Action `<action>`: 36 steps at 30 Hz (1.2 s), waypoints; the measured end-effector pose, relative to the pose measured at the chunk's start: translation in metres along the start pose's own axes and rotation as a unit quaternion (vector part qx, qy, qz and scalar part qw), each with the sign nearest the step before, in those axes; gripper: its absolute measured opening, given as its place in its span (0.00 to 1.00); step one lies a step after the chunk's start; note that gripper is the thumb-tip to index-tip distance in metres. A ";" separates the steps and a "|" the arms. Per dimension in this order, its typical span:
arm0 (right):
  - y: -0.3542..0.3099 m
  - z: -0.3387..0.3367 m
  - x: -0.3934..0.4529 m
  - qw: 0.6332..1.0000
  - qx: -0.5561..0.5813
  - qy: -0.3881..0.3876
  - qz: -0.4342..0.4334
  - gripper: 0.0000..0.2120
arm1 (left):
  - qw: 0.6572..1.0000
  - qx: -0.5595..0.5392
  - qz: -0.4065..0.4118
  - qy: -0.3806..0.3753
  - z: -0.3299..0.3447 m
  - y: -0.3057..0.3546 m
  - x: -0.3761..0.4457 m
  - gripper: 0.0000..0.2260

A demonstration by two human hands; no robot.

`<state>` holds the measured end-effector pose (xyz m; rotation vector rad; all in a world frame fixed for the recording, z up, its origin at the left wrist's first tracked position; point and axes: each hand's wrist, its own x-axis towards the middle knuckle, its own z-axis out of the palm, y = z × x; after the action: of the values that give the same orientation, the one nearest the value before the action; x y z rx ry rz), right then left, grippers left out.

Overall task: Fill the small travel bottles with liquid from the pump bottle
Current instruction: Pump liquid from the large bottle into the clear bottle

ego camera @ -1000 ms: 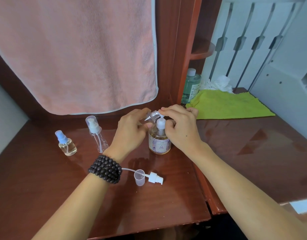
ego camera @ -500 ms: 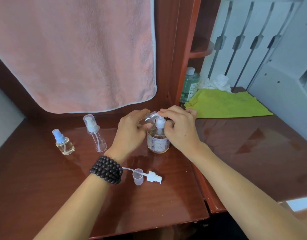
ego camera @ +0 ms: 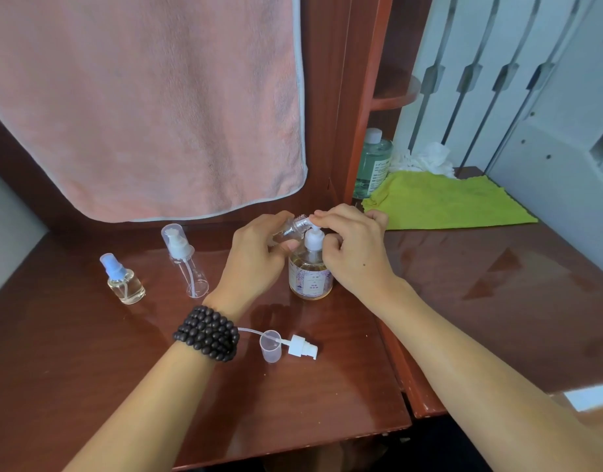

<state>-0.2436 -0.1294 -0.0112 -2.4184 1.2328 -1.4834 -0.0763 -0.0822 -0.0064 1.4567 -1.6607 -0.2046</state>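
While our left hand (ego camera: 252,257) tips a small clear travel bottle (ego camera: 295,227) on its side, we bring its open threaded neck right up to the white nozzle of the pump bottle (ego camera: 310,270), which stands upright on the counter (ego camera: 327,386) between our two hands. Left fingers (ego camera: 276,221) are curled tight around the little bottle's body, so most of it is hidden from us. Our right hand (ego camera: 352,248) sits on top of the pump head, fingers bent down over it and touching the travel bottle's neck. Amber liquid fills the pump bottle's lower part. Off to the left we've got a blue-capped spray bottle (ego camera: 123,282) and a tall clear bottle (ego camera: 186,262) standing near each other. Closer to us, just beside our beaded bracelet (ego camera: 208,333), a loose pump top (ego camera: 301,347) lies flat with its tube running through a small clear cap (ego camera: 270,345).
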 end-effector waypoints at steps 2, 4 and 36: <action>0.000 0.002 -0.001 1.000 -0.004 -0.007 0.002 0.23 | 1.000 -0.007 -0.001 -0.002 0.001 -0.001 -0.002 0.16; -0.001 0.002 -0.001 1.000 -0.002 -0.010 0.006 0.23 | 1.000 -0.011 -0.009 -0.003 0.001 -0.002 -0.003 0.17; 0.001 -0.003 0.002 1.000 0.008 -0.006 -0.004 0.24 | 1.000 -0.018 -0.006 0.014 0.001 0.003 0.000 0.18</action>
<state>-0.2458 -0.1302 -0.0079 -2.4212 1.2043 -1.4737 -0.0785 -0.0821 -0.0049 1.4361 -1.6187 -0.2185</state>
